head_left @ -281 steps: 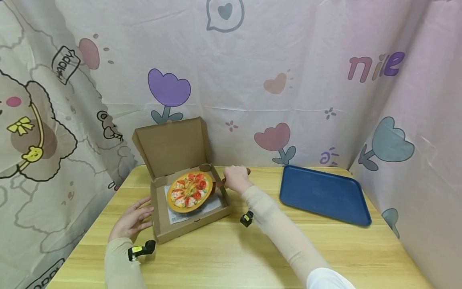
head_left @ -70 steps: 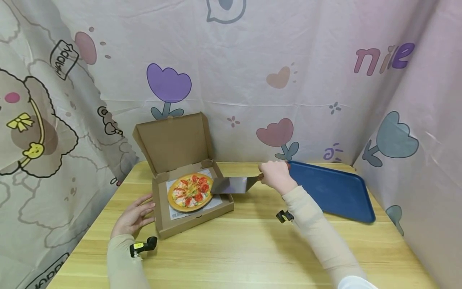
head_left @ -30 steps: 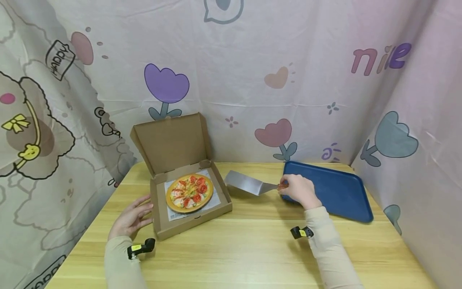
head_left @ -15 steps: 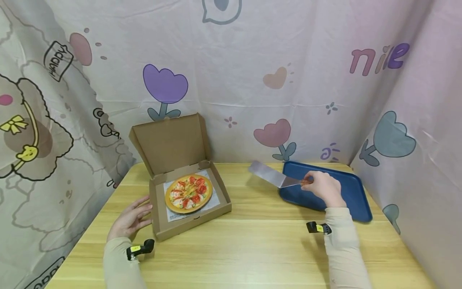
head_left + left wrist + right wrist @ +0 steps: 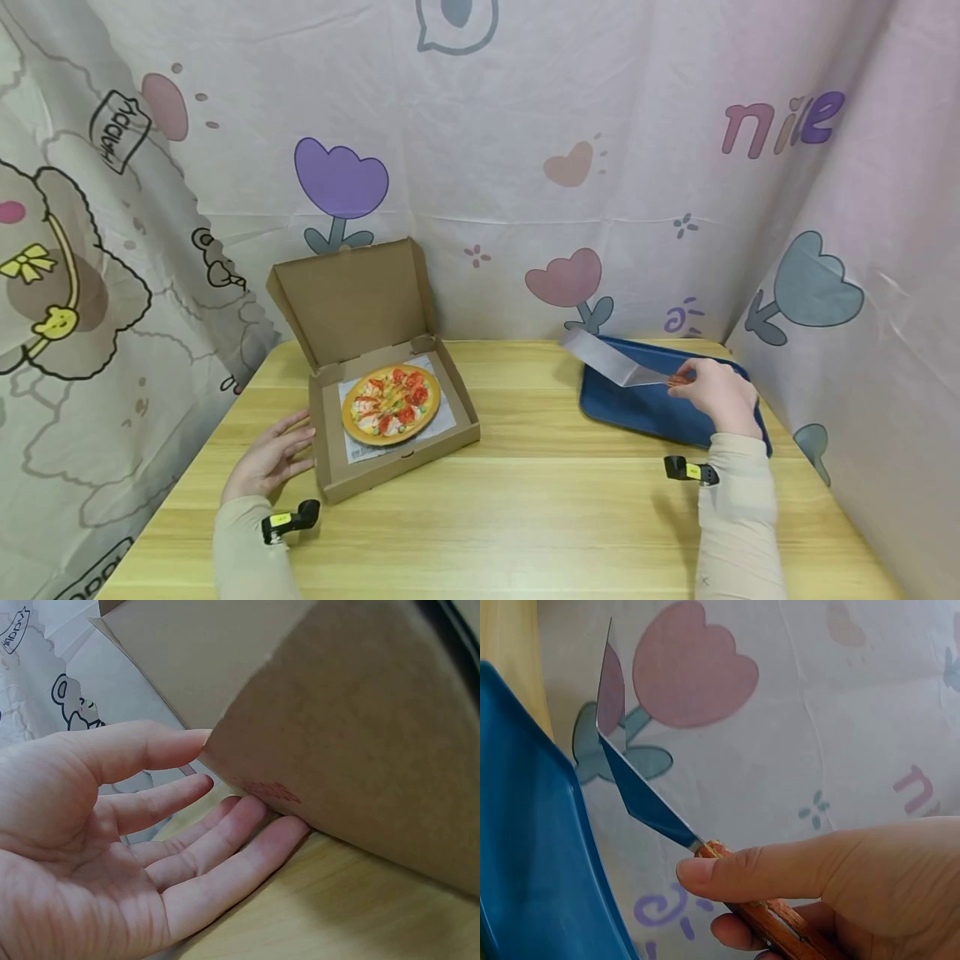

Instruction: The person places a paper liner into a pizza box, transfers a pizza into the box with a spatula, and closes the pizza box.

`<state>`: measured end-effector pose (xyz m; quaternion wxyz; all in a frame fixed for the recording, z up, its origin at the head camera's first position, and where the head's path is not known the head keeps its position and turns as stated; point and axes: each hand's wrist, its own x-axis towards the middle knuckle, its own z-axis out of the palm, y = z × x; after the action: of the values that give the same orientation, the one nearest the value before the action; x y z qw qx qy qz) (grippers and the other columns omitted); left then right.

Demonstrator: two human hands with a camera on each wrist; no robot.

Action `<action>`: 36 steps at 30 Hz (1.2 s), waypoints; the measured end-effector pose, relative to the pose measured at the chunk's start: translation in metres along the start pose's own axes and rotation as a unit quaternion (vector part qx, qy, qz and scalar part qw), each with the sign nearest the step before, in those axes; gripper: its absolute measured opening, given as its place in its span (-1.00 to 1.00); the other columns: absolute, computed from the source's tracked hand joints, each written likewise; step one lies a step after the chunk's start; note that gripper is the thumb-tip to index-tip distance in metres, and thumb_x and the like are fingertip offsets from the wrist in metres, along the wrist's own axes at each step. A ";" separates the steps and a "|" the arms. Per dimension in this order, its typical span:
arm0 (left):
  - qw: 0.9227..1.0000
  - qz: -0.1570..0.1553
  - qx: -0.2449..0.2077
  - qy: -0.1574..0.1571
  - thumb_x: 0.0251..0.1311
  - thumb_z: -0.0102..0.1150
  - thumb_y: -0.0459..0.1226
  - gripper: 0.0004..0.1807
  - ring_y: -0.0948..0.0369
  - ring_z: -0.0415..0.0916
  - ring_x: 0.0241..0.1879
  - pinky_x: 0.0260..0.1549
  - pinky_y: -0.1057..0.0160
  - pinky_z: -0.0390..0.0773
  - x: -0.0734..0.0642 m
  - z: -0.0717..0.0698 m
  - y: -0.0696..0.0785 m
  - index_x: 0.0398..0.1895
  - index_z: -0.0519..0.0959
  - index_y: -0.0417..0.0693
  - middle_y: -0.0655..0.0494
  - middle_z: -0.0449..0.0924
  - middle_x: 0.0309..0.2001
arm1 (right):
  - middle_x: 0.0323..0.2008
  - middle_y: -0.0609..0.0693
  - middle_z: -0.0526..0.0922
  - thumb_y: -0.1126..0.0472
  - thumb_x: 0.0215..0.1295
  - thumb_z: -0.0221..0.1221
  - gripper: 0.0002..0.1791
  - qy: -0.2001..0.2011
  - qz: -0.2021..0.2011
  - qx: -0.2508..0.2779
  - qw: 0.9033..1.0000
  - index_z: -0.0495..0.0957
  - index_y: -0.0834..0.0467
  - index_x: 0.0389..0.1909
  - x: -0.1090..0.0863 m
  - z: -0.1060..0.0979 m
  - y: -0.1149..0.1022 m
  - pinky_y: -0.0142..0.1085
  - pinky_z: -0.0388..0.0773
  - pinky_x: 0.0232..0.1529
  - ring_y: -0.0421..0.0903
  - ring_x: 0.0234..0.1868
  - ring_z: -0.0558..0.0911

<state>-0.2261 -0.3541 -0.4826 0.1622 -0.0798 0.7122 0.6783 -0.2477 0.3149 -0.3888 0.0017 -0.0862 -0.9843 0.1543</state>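
Observation:
My right hand (image 5: 716, 393) grips the reddish-brown wooden handle (image 5: 772, 922) of a metal spatula (image 5: 603, 357). The spatula's flat blade is over the blue tray (image 5: 637, 417), pointing left and slightly back. In the head view my left hand (image 5: 270, 457) is at the left side of an open cardboard pizza box (image 5: 397, 471). Its fingertips touch the box's side wall in the left wrist view, with the fingers (image 5: 225, 877) loosely extended. A round pizza (image 5: 392, 404) with red and white toppings lies inside the box on a printed paper sheet (image 5: 442, 421).
The box lid (image 5: 352, 304) stands raised at the back. Everything rests on a light wooden table (image 5: 510, 517), with a patterned curtain (image 5: 480, 167) behind and at both sides. A small black camera is strapped to each wrist.
My right hand has carried the spatula away from the pizza and box, rightward to above the blue tray. Earlier its blade was under the pizza's right edge. My left hand has stayed beside the box.

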 end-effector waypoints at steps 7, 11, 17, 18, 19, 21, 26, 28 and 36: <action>1.000 0.001 -0.004 0.003 0.41 0.05 -0.13 -0.11 0.61 0.41 -0.10 0.00 0.26 0.60 0.002 -0.002 -0.002 0.58 -0.27 -0.03 -0.17 -0.19 0.53 | -0.18 0.23 0.64 0.01 0.16 0.33 -0.66 -0.011 0.023 0.005 1.000 0.58 0.16 -0.18 -0.001 -0.005 0.017 -0.10 0.30 -0.43 0.14 -0.26 0.52; 1.000 0.005 -0.002 -0.003 0.42 0.04 -0.12 -0.11 0.62 0.38 -0.10 0.01 0.27 0.59 0.003 -0.002 -0.003 0.58 -0.28 -0.03 -0.18 -0.24 0.54 | -0.20 0.25 0.63 0.03 0.16 0.33 -0.64 -0.019 0.034 0.006 0.999 0.57 0.19 -0.16 -0.001 -0.005 0.024 -0.10 0.30 -0.42 0.16 -0.27 0.51; 1.000 0.004 0.000 -0.003 0.43 0.02 -0.12 -0.12 0.56 0.36 -0.01 0.02 0.28 0.58 0.003 -0.002 -0.004 0.58 -0.30 -0.03 -0.18 -0.26 0.55 | -0.18 0.28 0.61 0.04 0.17 0.33 -0.60 -0.033 0.056 0.008 0.998 0.55 0.23 -0.10 -0.001 -0.001 0.035 -0.08 0.31 -0.39 0.19 -0.24 0.49; 1.000 0.002 0.000 -0.003 0.43 0.02 -0.12 -0.12 0.51 0.34 0.04 0.03 0.28 0.58 0.003 -0.002 -0.004 0.58 -0.30 -0.03 -0.18 -0.26 0.55 | -0.18 0.28 0.61 0.04 0.17 0.32 -0.60 -0.035 0.058 0.009 0.998 0.55 0.23 -0.11 0.000 0.000 0.038 -0.08 0.31 -0.39 0.19 -0.24 0.49; 1.000 0.001 -0.002 -0.002 0.43 0.02 -0.12 -0.12 0.44 0.32 0.11 0.03 0.28 0.57 0.003 -0.002 -0.004 0.58 -0.30 -0.02 -0.17 -0.26 0.55 | -0.18 0.28 0.61 0.05 0.17 0.32 -0.61 -0.036 0.060 0.010 0.997 0.55 0.23 -0.11 0.000 0.000 0.039 -0.07 0.31 -0.39 0.19 -0.24 0.49; 1.000 -0.002 -0.005 -0.001 0.42 0.03 -0.12 -0.11 0.32 0.24 0.22 0.03 0.28 0.57 0.003 -0.002 -0.003 0.58 -0.30 -0.01 -0.16 -0.26 0.55 | -0.19 0.27 0.61 0.07 0.17 0.32 -0.63 -0.035 0.063 0.013 0.997 0.56 0.24 -0.13 0.000 0.002 0.043 -0.07 0.31 -0.39 0.20 -0.23 0.49; 1.000 -0.002 -0.004 0.000 0.42 0.04 -0.12 -0.11 0.46 0.33 0.09 0.02 0.28 0.57 0.003 -0.001 -0.003 0.58 -0.30 -0.01 -0.16 -0.25 0.55 | -0.23 0.25 0.61 0.09 0.16 0.33 -0.68 -0.038 0.065 0.019 0.997 0.57 0.23 -0.19 0.001 0.006 0.050 -0.07 0.28 -0.39 0.18 -0.26 0.48; 1.000 0.000 -0.004 0.000 0.42 0.04 -0.12 -0.11 0.58 0.38 -0.05 0.01 0.28 0.58 0.003 -0.001 -0.003 0.58 -0.30 -0.02 -0.16 -0.24 0.54 | -0.24 0.24 0.61 0.10 0.16 0.33 -0.69 -0.039 0.065 0.021 0.997 0.58 0.22 -0.20 0.002 0.008 0.052 -0.08 0.28 -0.39 0.18 -0.26 0.49; 1.000 0.004 -0.006 0.002 0.42 0.03 -0.13 -0.11 0.65 0.39 -0.14 0.00 0.29 0.59 0.003 -0.001 -0.003 0.58 -0.29 -0.04 -0.16 -0.24 0.54 | -0.28 0.22 0.62 0.13 0.16 0.33 -0.76 -0.038 0.074 0.022 0.996 0.59 0.21 -0.27 0.005 0.014 0.055 -0.09 0.28 -0.39 0.16 -0.27 0.49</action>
<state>-0.2282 -0.3548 -0.4864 0.1573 -0.0791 0.7085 0.6834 -0.2434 0.3627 -0.4185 -0.0454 -0.1525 -0.9709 0.1789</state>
